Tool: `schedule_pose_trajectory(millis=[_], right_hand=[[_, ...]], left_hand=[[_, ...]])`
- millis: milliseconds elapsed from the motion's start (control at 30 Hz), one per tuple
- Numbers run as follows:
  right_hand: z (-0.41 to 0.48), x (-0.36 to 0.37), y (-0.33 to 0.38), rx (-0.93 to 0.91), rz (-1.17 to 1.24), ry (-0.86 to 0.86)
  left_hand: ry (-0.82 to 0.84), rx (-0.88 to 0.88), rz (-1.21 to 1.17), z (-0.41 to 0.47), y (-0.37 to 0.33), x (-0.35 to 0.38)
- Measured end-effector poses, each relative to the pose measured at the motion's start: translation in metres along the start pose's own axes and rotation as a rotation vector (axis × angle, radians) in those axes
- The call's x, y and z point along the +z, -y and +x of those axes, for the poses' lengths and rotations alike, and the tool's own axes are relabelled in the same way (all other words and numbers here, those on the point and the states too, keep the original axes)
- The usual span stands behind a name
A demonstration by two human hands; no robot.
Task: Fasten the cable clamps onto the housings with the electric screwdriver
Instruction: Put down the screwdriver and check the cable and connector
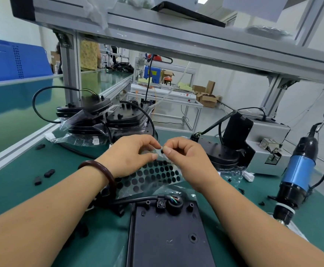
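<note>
Green mat (22,189) under an aluminium frame (176,41), mid-job at the bench. My left hand (132,153) pinches the far edge of a clear sheet (153,176) of black dots, with thumb and fingers curled on it. My right hand (184,155) nips one small dot (162,151) between thumb and forefinger at that same edge. Both hands hover above the mat, fingertips almost touching.

Just near of them the housing (167,237) lies flat. Its cable (138,200) runs in from the left under a clamp (160,204) that shows a screw head, so I judge that one fastened. The screwdriver (297,170) hangs untouched at the right, beside my right forearm. Loose clamps (49,173) sit on the mat well to the left. A stack (118,118) of more housings stands far left, and the feeder (269,143) far right.

The risks, as I judge them:
- **The dot:** it is tiny and looks sticky. It may cling to my finger, fold, or drop among the other black bits (241,190) on the mat and be hard to find.
- **The sheet:** it is limp and could sag onto the housing and drag across the clamp.
- **The screwdriver:** a careless swing of my right arm could knock it. With both hands full, I cannot take it up until something is set down.
</note>
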State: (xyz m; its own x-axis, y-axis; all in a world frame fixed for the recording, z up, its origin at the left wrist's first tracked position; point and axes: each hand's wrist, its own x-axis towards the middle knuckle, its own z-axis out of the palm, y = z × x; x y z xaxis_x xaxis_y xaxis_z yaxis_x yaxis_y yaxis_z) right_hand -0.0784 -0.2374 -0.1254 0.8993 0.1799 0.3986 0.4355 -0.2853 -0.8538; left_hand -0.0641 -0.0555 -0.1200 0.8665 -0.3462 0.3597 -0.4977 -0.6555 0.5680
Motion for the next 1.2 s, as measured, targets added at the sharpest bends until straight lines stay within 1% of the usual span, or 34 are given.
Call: schedule_pose_trajectory(millis=[67, 133, 167, 233, 300, 400, 567, 633, 700, 833, 933, 1067, 1200], right_hand=[[0.002, -0.003, 0.007, 0.060, 0.105, 0.048], [0.004, -0.007, 0.018, 0.080, 0.177, 0.093], [0.005, -0.010, 0.024, 0.090, 0.214, 0.108], [0.005, -0.017, 0.037, 0.132, 0.275, 0.128], [0.004, -0.025, 0.049, 0.182, 0.286, 0.136], [-0.001, -0.032, 0.062, 0.279, 0.251, 0.149], [-0.040, -0.035, 0.072, 0.370, 0.135, 0.269], [-0.062, -0.034, 0.074, 0.379, 0.102, 0.319], [-0.081, -0.031, 0.076, 0.378, 0.092, 0.346], [-0.102, -0.032, 0.079, 0.404, 0.096, 0.295], [-0.112, -0.036, 0.078, 0.466, 0.095, 0.237], [-0.123, -0.034, 0.072, 0.560, 0.101, 0.200], [-0.127, -0.031, 0.063, 0.610, 0.172, 0.140]], left_hand=[[-0.024, -0.010, 0.233, 0.000, -0.006, -0.003], [-0.044, -0.031, 0.346, -0.001, -0.014, -0.008], [-0.057, -0.016, 0.331, -0.002, -0.017, -0.012], [-0.073, 0.026, 0.207, -0.003, -0.024, -0.019], [-0.045, -0.002, 0.113, -0.005, -0.033, -0.028], [0.052, -0.067, 0.057, -0.007, -0.041, -0.036], [0.179, -0.059, 0.032, -0.028, -0.050, -0.035], [0.204, -0.056, 0.005, -0.040, -0.052, -0.030], [0.195, -0.050, 0.001, -0.050, -0.053, -0.023], [0.184, -0.077, -0.075, -0.067, -0.054, -0.011], [0.142, -0.075, -0.071, -0.078, -0.055, -0.010], [0.021, 0.007, 0.005, -0.093, -0.064, -0.005], [-0.018, 0.116, 0.153, -0.102, -0.075, 0.002]])
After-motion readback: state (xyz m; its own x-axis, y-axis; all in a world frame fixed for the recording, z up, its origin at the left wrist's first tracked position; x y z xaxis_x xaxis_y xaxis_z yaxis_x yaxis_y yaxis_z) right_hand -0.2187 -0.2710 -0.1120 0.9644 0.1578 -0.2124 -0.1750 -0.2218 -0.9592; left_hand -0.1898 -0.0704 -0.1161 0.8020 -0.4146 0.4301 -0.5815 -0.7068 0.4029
